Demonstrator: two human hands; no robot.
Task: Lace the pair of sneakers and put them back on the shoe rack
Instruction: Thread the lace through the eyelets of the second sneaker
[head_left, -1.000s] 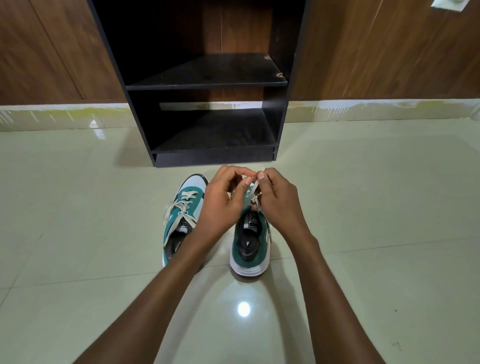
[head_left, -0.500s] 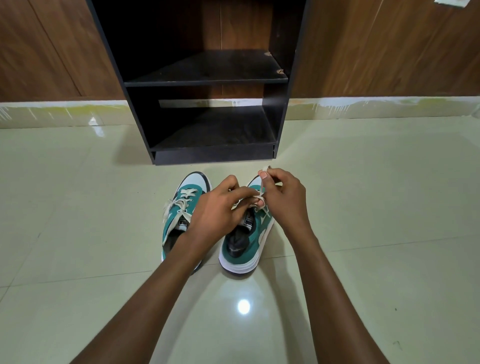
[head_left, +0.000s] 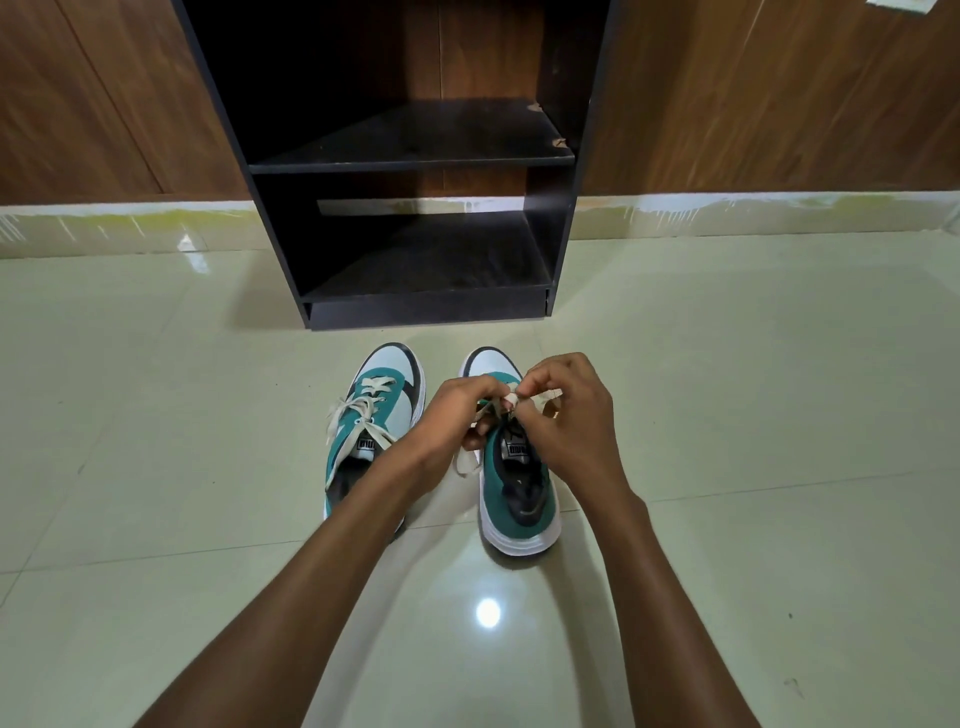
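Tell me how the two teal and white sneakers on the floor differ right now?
The left teal and white sneaker lies untouched, its cream lace tied in a bow; the right teal and white sneaker has its lace pinched by the left hand and right hand. Both point toward the black shoe rack, standing on pale tiles.
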